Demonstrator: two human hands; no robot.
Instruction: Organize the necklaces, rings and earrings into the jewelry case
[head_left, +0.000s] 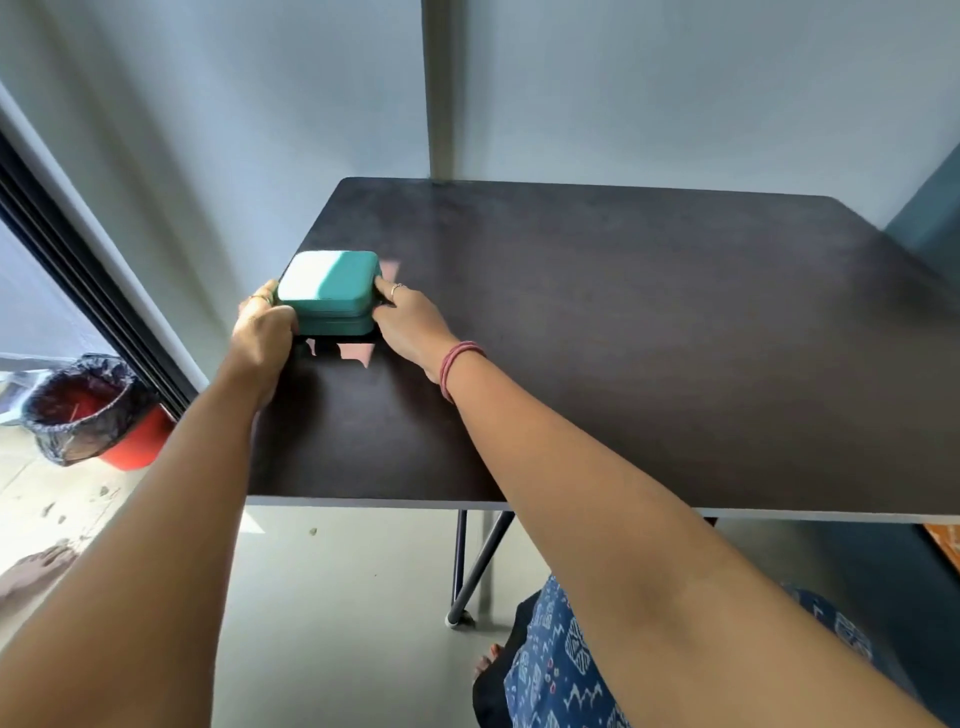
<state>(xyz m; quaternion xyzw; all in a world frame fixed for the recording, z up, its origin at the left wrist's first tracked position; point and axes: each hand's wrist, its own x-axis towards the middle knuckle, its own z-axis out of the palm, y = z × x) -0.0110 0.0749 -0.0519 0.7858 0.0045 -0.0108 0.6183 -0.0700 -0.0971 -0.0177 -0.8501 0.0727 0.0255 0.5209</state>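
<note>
We had both hands on the teal jewelry case (328, 291), which sat closed near the far left corner of the dark brown surface (623, 338), close to its left edge. Our left hand (262, 332) was wrapped around the case's left side, fingers curled along the near left corner, so that grip was closed right onto the case. Our right hand (410, 322) was pressed up against the right side, with one ringed finger (387, 287) reaching up along the right edge of the lid and the rest tucked lower against the wall. So the case was basically sandwiched between the two grips, left and right, with the lid's top fully in view and half of it washed out by sunlight.

Something pink (358, 353) poked out from under the case at the near side and again at the far right corner; we couldn't tell what it was. A few red bands (457, 364) sat around our right wrist.

Off the surface, a red bin (104, 415) lined with a dark bag stood on the floor to the left, by the dark sliding-door frame (78, 270).
</note>
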